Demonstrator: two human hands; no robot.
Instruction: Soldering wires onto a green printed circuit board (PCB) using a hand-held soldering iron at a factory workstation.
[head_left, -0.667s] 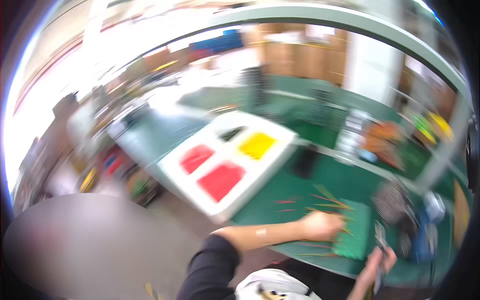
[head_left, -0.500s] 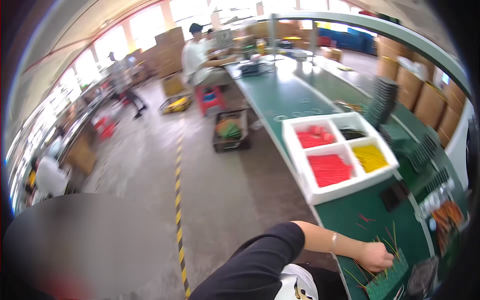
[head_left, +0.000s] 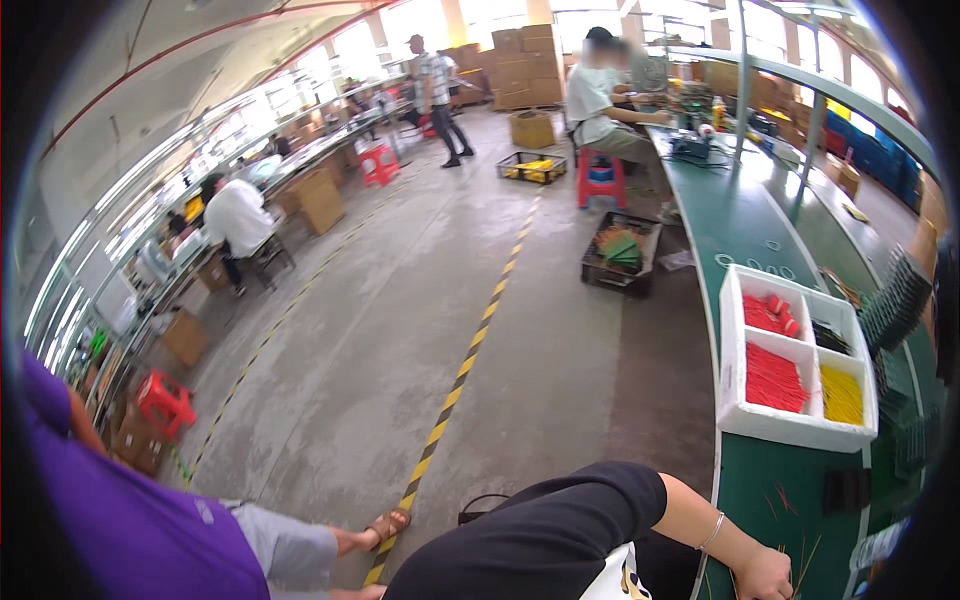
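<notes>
L hand (head_left: 764, 574) sits at the bottom edge of the view, low on the green tabletop (head_left: 760, 250), forearm coming in from a black sleeve w/ a thin bracelet (head_left: 711, 532) at the wrist. Fingers curled down near a few thin sticks (head_left: 800, 566) lying loose on the green surface just right of it; can't tell if it's actually gripping any, since the frame cuts the hand off. R hand not in view.

Further up the tabletop, well apart from the hand, a white tray (head_left: 795, 427) w/ four compartments: red wires (head_left: 775, 378) fill the big near-left one, more red in the far-left, yellow wires (head_left: 842, 394) in the near-right, dark pieces in the far-right. Right of the tray, rows of dark green parts (head_left: 895, 300) stand along the far side, bending w/ the lens.

Beside the tabletop on the concrete floor, a black crate (head_left: 620, 255) holds green stuff. A yellow-black stripe (head_left: 470, 355) runs along the floor. Far end of the tabletop: a person in a pale shirt (head_left: 592, 95) seated on a red stool (head_left: 600, 180). Another person stands further back by stacked cartons; one in white sits at the left-hand bench. Bottom left, very close, someone in a purple top (head_left: 110, 510) and sandals.
</notes>
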